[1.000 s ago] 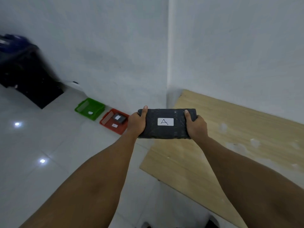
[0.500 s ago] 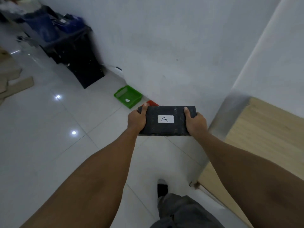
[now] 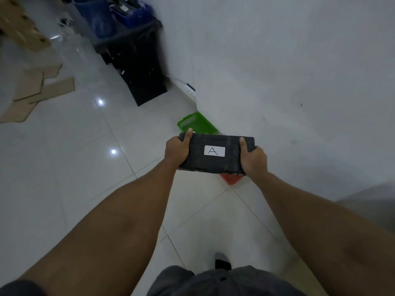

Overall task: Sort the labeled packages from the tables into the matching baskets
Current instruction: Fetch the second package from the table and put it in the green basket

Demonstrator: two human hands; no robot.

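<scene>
I hold a black wrapped package (image 3: 215, 165) level in front of me, its white label reading "A" facing up. My left hand (image 3: 176, 151) grips its left end and my right hand (image 3: 254, 160) grips its right end, thumbs on top. On the floor by the white wall sits a green basket (image 3: 197, 122), just beyond the package. A red basket (image 3: 230, 179) lies mostly hidden under the package; only one corner shows.
White tiled floor (image 3: 85, 167) stretches to the left. A black cart with blue bins (image 3: 132, 50) stands against the wall at the back. Flattened cardboard (image 3: 36, 90) lies at far left. My foot (image 3: 222, 262) and trouser leg show at the bottom.
The view has swung left and moved nearer the baskets; the wooden table has left the frame. The package now covers most of the red basket. Both hands keep the same grip.
</scene>
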